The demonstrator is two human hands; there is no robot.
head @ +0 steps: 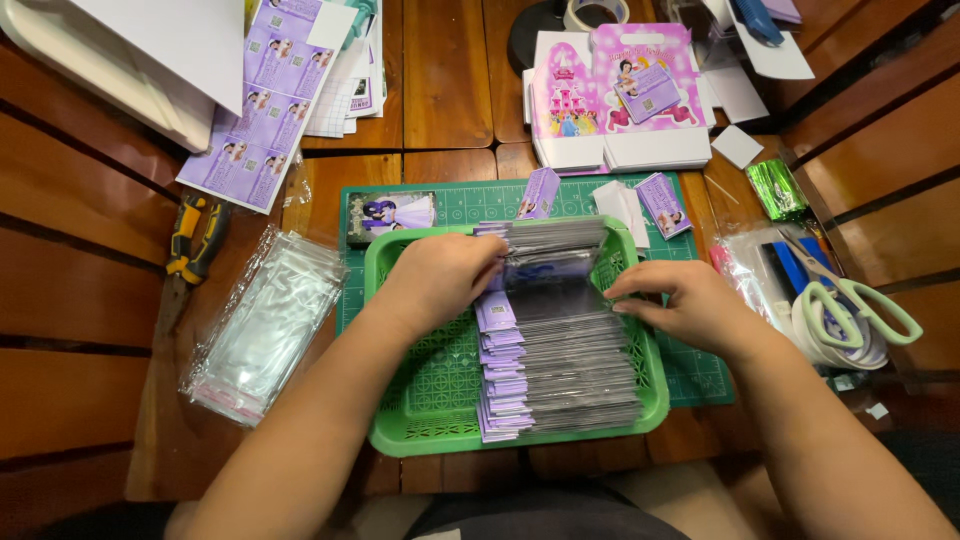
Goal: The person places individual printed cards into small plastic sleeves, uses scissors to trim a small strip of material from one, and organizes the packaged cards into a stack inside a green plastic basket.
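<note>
A long row of clear plastic sleeves holding purple printed cards stands packed on edge in a green perforated plastic basket, which sits on a green cutting mat on the brown wooden slatted worktop. The left hand has its fingers curled together over the far end of the row, its grip pressed onto the sleeves. The right hand touches the row's right edge with fingertips close together, pinching a sleeve. To the left lies a loose stack of empty clear bags; to the right, pale green-handled scissors; farther off, a pink printed cardboard box.
</note>
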